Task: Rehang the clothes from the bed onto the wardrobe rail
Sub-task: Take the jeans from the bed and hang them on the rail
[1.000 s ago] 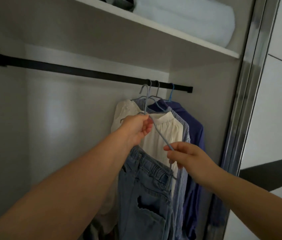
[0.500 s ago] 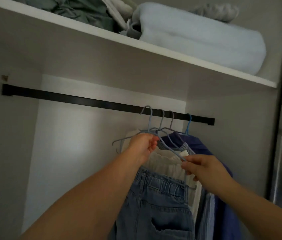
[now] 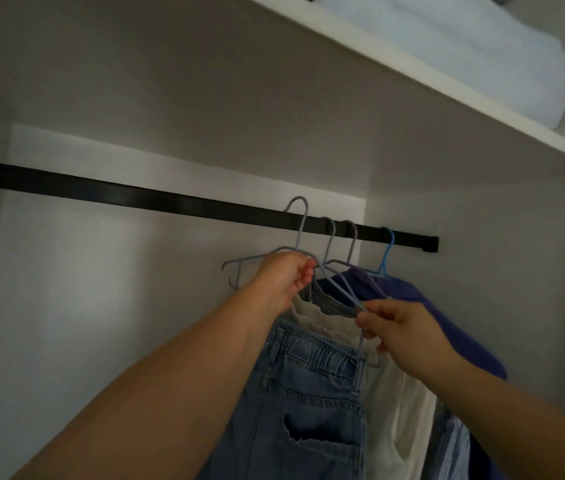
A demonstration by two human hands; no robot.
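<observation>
I am at the hanging step: the pale grey-blue wire hanger (image 3: 303, 237) carrying the light-blue denim jeans with the elastic waistband (image 3: 312, 393) is raised to the black flat wardrobe rail (image 3: 170, 202), and its hook shows above the rail's top edge, just left of the hooks already hanging there. Whether the hook has caught the rail or only stands in front of it, I cannot tell.

My left hand (image 3: 286, 282) grips the hanger just under its neck, fingers curled round the wire. My right hand (image 3: 402, 332) pinches the hanger's right shoulder wire between thumb and fingertips. The jeans hang from the hanger below both hands, in front of a cream blouse (image 3: 391, 410), with a dark purple shirt (image 3: 423, 306) further right on a bright blue hanger (image 3: 386, 251).

As I judge it, the next move calls for settling the hook fully over the rail and letting it take the weight before I loosen either hand, keeping the wire clear of the neighbouring hooks so they do not tangle.

Above, a folded pale blue blanket (image 3: 481, 57) lies on the white shelf (image 3: 447, 109).
</observation>
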